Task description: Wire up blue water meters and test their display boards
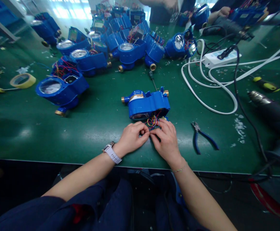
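Pinching the wires (152, 122) with both hands: left hand (131, 138) and right hand (166, 141) meet fingertip to fingertip, fingers narrow, closed on the strands coming out of the meter (147, 104). Meter lies on the green table (101, 118), just beyond the hands. Pliers (203, 137) right of meter, screwdriver (152, 79) behind it, tape roll (22, 80) far left.

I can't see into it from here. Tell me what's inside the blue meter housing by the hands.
Coloured wires spill from the blue meter housing; left hand and right hand pinch them. Deeper inside is dark and hidden.
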`<state>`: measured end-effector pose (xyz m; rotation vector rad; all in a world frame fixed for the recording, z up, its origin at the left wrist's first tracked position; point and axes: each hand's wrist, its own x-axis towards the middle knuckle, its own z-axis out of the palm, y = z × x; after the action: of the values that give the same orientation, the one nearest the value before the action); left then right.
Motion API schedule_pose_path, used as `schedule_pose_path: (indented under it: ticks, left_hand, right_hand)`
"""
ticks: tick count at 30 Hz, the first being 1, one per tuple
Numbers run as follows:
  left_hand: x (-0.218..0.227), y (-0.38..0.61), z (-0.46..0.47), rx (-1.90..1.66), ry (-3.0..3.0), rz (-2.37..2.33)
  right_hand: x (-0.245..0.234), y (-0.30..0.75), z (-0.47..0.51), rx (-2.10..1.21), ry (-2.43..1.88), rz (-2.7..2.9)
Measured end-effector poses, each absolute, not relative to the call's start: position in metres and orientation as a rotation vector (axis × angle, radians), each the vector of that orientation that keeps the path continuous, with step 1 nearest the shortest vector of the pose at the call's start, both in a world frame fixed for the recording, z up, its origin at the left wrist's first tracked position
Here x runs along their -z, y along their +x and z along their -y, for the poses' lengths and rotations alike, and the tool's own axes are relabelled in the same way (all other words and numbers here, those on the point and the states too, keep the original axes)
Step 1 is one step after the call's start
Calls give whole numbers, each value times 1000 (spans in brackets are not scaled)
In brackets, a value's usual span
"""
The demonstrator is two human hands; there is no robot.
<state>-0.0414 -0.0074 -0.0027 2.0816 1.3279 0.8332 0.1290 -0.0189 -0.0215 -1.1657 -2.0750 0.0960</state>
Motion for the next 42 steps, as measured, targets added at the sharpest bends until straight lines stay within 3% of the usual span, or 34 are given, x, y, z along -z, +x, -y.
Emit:
schedule_pose_path:
  ticks: [23,42]
  left_hand:
    - [4,-53,6,-758,2240,-1237]
    - [4,-50,7,-744,2228,-1220]
  right_hand:
    - [19,130,23,-102,-1195,2069]
    - [16,131,20,-291,-1182,1992]
